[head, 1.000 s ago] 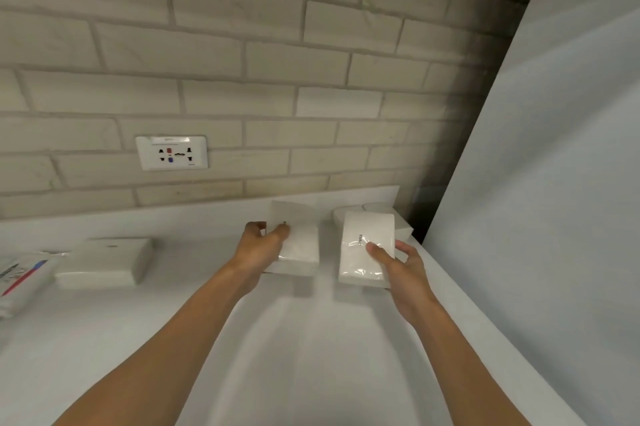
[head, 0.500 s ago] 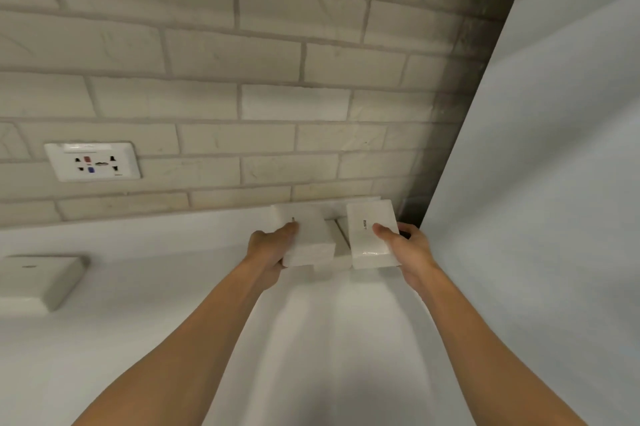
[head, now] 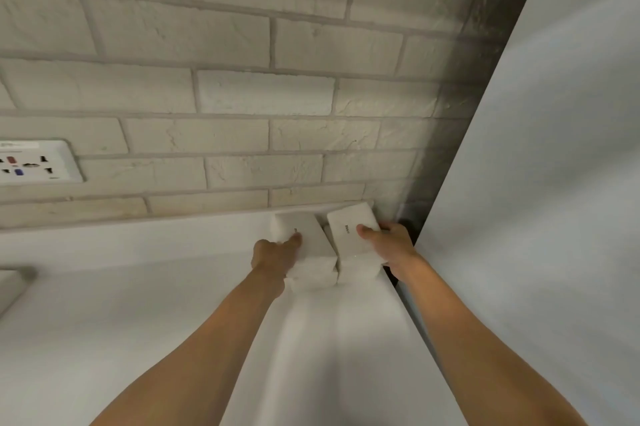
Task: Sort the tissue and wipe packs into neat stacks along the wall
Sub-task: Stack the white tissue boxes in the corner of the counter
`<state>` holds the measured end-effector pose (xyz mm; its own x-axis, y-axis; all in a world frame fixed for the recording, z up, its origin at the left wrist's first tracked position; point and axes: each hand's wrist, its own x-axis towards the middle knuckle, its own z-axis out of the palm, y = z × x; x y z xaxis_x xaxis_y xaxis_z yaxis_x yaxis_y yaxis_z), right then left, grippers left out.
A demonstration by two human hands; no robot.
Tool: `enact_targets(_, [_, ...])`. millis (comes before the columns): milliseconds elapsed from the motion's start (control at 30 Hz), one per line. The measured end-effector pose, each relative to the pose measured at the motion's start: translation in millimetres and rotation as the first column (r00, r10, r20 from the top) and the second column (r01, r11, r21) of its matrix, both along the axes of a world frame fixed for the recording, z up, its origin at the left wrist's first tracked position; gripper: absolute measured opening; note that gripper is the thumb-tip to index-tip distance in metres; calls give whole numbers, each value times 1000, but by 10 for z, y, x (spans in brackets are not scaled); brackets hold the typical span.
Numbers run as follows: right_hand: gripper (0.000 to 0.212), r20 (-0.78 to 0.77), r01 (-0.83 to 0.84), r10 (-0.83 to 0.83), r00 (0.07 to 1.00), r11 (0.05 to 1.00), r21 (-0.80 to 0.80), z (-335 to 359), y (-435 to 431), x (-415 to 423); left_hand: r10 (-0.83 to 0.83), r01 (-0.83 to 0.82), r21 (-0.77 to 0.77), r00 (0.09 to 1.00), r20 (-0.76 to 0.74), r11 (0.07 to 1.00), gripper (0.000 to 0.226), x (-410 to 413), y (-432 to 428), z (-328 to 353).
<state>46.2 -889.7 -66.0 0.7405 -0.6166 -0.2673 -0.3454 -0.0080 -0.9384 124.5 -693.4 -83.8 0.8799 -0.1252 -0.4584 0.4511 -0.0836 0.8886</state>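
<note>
Two white tissue packs sit side by side at the back right corner of the white counter, close to the brick wall. My left hand grips the left pack, thumb on its top. My right hand grips the right pack, thumb on top, fingers round its right side. Each held pack rests on another white pack: the lower left pack and the lower right pack.
A white wall socket is mounted on the brick wall at the left. A tall grey panel closes the counter's right side, with a dark gap beside it. The edge of another white pack shows at the far left.
Both hands have carried their packs farther back towards the wall corner and onto the packs lying there. The camera has turned right; the left-hand packs have slid out of view.
</note>
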Motion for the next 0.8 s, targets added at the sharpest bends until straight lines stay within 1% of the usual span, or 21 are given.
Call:
enact_targets(100, [47, -21, -10, 10, 1000, 1000, -9, -117, -64, 96, -2, -4, 104, 999, 53, 995, 64, 6, -62, -69])
enact_targets(167, [50, -24, 2, -2, 1000, 1000, -8, -172, -86, 136, -5, -7, 142, 997, 81, 990, 69, 10, -80, -86])
enact_targets(333, [51, -25, -14, 14, 1000, 1000, -28, -208, -116, 179, -32, 9, 204, 994, 109, 979, 66, 29, -89, -111])
enact_targets(467, [46, -33, -36, 35, 999, 998, -41, -227, -114, 194, -42, 17, 216, 993, 111, 976, 67, 13, -99, -150])
enact_targets(667, [49, -42, -59, 58, 997, 998, -34, -264, -148, 193, -44, 13, 225, 990, 134, 974, 62, 15, -112, -160])
enact_targets(800, [51, -65, -75, 73, 995, 997, -26, -286, -157, 180, -50, 23, 214, 991, 121, 977, 50, -11, -138, -158])
